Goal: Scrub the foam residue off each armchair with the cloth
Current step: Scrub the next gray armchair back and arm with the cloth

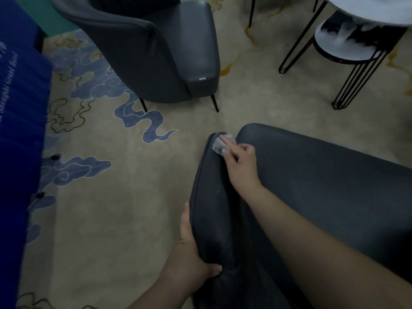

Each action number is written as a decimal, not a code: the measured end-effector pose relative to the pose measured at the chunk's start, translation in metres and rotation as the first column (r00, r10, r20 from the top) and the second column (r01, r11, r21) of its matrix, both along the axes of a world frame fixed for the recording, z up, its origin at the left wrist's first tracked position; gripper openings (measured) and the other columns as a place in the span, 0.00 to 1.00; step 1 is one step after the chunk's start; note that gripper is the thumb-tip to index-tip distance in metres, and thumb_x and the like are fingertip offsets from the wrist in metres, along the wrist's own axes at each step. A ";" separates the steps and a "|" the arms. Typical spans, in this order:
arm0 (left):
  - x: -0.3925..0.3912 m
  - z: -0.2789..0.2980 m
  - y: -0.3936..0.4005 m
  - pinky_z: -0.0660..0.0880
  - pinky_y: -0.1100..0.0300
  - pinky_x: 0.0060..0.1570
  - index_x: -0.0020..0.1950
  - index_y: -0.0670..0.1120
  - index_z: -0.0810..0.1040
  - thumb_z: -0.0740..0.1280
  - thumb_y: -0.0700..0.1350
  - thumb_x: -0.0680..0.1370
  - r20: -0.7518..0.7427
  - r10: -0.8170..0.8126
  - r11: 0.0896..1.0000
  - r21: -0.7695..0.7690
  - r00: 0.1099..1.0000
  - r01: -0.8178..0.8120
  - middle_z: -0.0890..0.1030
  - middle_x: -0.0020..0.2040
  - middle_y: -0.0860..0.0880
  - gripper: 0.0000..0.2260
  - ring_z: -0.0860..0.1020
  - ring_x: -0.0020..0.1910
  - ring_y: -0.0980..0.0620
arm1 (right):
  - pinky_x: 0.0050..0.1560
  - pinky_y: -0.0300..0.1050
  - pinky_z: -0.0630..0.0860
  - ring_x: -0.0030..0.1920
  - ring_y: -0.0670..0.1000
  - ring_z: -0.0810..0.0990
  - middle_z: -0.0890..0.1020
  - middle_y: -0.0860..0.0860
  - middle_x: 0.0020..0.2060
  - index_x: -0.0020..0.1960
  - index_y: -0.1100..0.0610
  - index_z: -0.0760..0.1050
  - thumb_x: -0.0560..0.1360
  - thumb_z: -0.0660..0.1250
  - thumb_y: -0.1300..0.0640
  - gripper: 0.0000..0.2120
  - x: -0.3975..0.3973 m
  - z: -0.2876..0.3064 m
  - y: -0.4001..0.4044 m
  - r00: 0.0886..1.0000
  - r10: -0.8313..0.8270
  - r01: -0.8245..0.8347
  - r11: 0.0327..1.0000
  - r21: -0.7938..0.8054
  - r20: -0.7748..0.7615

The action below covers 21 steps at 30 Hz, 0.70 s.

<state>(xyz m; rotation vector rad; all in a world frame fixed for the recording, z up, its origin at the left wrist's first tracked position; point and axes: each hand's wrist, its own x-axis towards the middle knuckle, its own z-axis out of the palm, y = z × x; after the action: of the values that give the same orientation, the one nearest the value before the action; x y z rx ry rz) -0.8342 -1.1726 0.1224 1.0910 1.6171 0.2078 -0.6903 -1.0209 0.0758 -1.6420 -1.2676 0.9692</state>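
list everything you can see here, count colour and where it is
armchair: 1, dark grey, near, lower right, being wiped
second armchair: 1, dark grey, top centre-left on the carpet
cloth: 1, pale grey-white, on the tip of the near armchair's arm
carpet: 1, beige with blue cloud pattern, floor
round tables: 2, white tops, black wire legs, top right
blue cover: 1, deep blue with white lettering, left edge
left hand: 1, grips the arm's outer side
right hand: 1, holds the cloth
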 end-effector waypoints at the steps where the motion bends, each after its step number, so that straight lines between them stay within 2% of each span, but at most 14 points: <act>1: 0.000 0.000 0.000 0.74 0.72 0.46 0.69 0.67 0.26 0.77 0.37 0.64 0.015 0.015 1.000 -0.004 1.000 -0.015 0.71 0.65 0.58 0.63 0.76 0.53 0.64 | 0.64 0.37 0.64 0.57 0.52 0.69 0.66 0.51 0.52 0.62 0.41 0.75 0.79 0.63 0.56 0.15 -0.001 0.001 0.009 1.000 -0.008 0.008 1.000 -0.006 0.004; 3: -0.001 -0.001 0.000 0.73 0.73 0.47 0.70 0.66 0.27 0.77 0.35 0.64 0.045 0.034 0.999 -0.014 0.998 -0.033 0.67 0.67 0.60 0.63 0.73 0.55 0.64 | 0.65 0.41 0.65 0.57 0.54 0.69 0.66 0.50 0.52 0.61 0.38 0.75 0.78 0.64 0.56 0.16 -0.003 0.002 0.002 0.999 0.042 -0.043 0.999 0.022 0.033; 5: -0.002 -0.003 -0.001 0.72 0.72 0.50 0.70 0.65 0.27 0.77 0.36 0.63 0.052 0.013 1.000 -0.014 0.999 -0.012 0.66 0.66 0.62 0.63 0.71 0.54 0.70 | 0.62 0.42 0.67 0.55 0.53 0.69 0.66 0.49 0.52 0.59 0.37 0.76 0.76 0.67 0.53 0.15 -0.002 -0.001 -0.033 0.985 0.130 -0.143 0.983 0.114 0.112; 7: -0.004 -0.004 -0.001 0.71 0.74 0.50 0.69 0.64 0.25 0.77 0.38 0.63 0.050 -0.016 1.000 -0.014 0.999 0.016 0.66 0.64 0.63 0.63 0.70 0.53 0.73 | 0.60 0.33 0.65 0.54 0.49 0.68 0.67 0.45 0.51 0.58 0.34 0.76 0.73 0.66 0.48 0.15 0.000 -0.005 -0.071 0.967 0.205 -0.232 0.954 0.188 0.153; 9: -0.005 -0.005 0.000 0.72 0.71 0.52 0.68 0.66 0.25 0.77 0.39 0.63 0.048 -0.017 1.000 -0.020 0.999 0.018 0.67 0.63 0.64 0.63 0.72 0.54 0.71 | 0.59 0.28 0.61 0.54 0.47 0.67 0.66 0.44 0.51 0.57 0.28 0.74 0.73 0.66 0.48 0.17 0.006 -0.006 -0.078 0.960 0.251 -0.271 0.947 0.175 0.126; 11: -0.006 -0.006 -0.001 0.73 0.70 0.52 0.68 0.68 0.26 0.78 0.38 0.63 0.055 0.005 1.000 -0.017 0.998 -0.005 0.66 0.63 0.68 0.64 0.71 0.54 0.72 | 0.61 0.35 0.63 0.55 0.50 0.67 0.66 0.47 0.51 0.58 0.30 0.72 0.75 0.68 0.53 0.20 0.006 -0.007 -0.052 0.967 0.217 -0.236 0.960 0.151 0.131; 13: -0.006 -0.005 -0.002 0.75 0.66 0.52 0.68 0.70 0.27 0.78 0.36 0.62 0.064 0.026 1.000 -0.016 0.998 -0.025 0.65 0.62 0.70 0.64 0.71 0.54 0.72 | 0.62 0.39 0.63 0.57 0.52 0.67 0.65 0.48 0.52 0.59 0.32 0.71 0.77 0.67 0.56 0.20 0.001 -0.001 -0.018 0.986 0.110 -0.123 0.987 0.099 0.127; 15: -0.005 -0.003 -0.001 0.77 0.59 0.55 0.69 0.70 0.28 0.77 0.35 0.63 0.078 0.024 1.000 -0.019 0.997 -0.023 0.65 0.62 0.70 0.64 0.72 0.55 0.69 | 0.62 0.38 0.62 0.58 0.51 0.66 0.65 0.47 0.53 0.59 0.34 0.74 0.77 0.66 0.54 0.17 -0.008 0.003 -0.007 0.987 0.074 -0.084 0.994 0.063 0.142; 18: -0.005 0.001 -0.001 0.77 0.59 0.54 0.69 0.67 0.27 0.77 0.35 0.64 0.061 0.003 1.000 -0.011 0.998 -0.002 0.68 0.59 0.67 0.63 0.73 0.52 0.68 | 0.61 0.44 0.66 0.55 0.52 0.66 0.68 0.50 0.53 0.54 0.45 0.82 0.75 0.68 0.52 0.10 -0.008 0.000 -0.048 0.953 0.171 -0.204 0.972 0.114 0.250; 21: -0.003 0.004 0.000 0.77 0.66 0.45 0.64 0.69 0.24 0.76 0.36 0.65 0.031 -0.007 1.000 -0.019 1.000 0.008 0.75 0.58 0.60 0.62 0.78 0.50 0.63 | 0.61 0.32 0.61 0.54 0.49 0.66 0.69 0.48 0.52 0.56 0.38 0.79 0.73 0.68 0.51 0.13 0.002 -0.002 -0.093 0.916 0.310 -0.361 0.913 0.188 0.253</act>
<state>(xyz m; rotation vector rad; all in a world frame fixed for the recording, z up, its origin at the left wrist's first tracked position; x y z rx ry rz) -0.8369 -1.1727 0.1260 1.0739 1.5844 0.2025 -0.6888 -1.1140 0.0735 -1.3993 -1.7897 0.8160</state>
